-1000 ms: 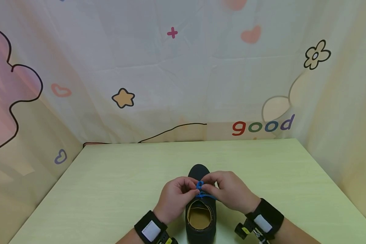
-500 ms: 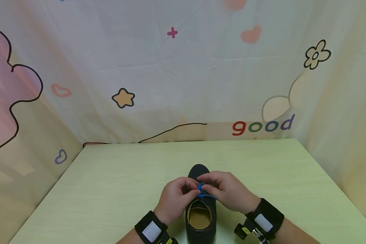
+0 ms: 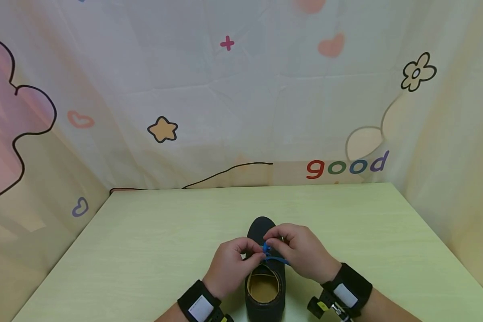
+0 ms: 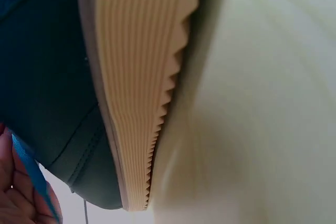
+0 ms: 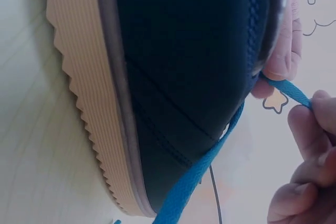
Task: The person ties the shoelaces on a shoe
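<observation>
A dark shoe (image 3: pixel 264 311) with a tan inside stands on the table, toe pointing away from me. Its blue shoelace (image 3: pixel 278 259) shows between my hands. My left hand (image 3: pixel 230 264) pinches the lace from the left, thumb and index finger together over the tongue. From the other side my right hand (image 3: pixel 306 251) pinches a lace strand between thumb and index finger, and the right wrist view shows this short strand (image 5: pixel 290 88) stretched between both hands. Another length of lace (image 5: pixel 197 174) hangs down the shoe's side. The left wrist view shows the ridged tan sole (image 4: pixel 134 77).
The pale green table (image 3: pixel 165 241) stretches out on both sides of the shoe. Behind it hangs a printed curtain (image 3: pixel 241 112) with hearts, a star and the word "good". Each wrist wears a black strap (image 3: pixel 348 288) with a camera.
The small blue loop seen standing between the fingertips a second ago has shrunk from view. My left hand has dipped slightly, and the right hand has shifted a little.
</observation>
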Demonstrator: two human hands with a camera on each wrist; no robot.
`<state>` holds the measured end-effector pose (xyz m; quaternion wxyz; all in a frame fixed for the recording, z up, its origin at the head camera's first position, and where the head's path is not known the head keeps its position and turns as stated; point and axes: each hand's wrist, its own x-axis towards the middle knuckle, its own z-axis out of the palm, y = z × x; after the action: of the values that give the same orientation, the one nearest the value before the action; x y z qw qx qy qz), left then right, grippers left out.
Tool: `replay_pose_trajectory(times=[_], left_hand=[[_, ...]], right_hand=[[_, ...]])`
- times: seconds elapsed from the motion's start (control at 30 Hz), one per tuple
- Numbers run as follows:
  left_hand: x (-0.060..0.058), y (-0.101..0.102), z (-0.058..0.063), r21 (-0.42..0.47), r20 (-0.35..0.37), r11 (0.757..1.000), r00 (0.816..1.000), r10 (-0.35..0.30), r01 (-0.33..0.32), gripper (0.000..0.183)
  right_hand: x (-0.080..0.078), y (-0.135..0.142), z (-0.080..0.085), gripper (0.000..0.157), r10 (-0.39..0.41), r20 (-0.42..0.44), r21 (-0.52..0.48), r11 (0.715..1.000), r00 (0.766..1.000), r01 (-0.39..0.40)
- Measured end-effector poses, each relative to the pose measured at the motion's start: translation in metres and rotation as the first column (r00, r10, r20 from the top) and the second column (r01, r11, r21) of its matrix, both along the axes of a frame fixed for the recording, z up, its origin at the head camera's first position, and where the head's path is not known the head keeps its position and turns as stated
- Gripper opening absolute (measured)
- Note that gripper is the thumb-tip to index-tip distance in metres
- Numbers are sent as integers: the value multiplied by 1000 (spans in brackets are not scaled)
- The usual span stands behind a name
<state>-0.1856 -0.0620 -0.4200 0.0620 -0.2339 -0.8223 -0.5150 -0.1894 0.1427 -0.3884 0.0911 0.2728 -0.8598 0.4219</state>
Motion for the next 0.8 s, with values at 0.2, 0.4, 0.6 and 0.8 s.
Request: replay_pose_trajectory(times=[0.2,0.4,0.6,0.8], left_hand=[[-2,-1,-2,61,89,998,996,1,-6,7],[-4,0,-4,127,169,992,985,-26,5,10],[-1,1,3,147,207,989,978,-28,-3,6],[11,4,23,143,220,990,975,-26,-6,4]], right_hand=[[0,6,6,8,45,98,61,997,994,-51],[-1,11,9,18,118,265,235,955,957,-183],[-4,10,6,12,104,256,288,941,961,-179],[-5,9,1,6,80,180,340,930,980,-138]])
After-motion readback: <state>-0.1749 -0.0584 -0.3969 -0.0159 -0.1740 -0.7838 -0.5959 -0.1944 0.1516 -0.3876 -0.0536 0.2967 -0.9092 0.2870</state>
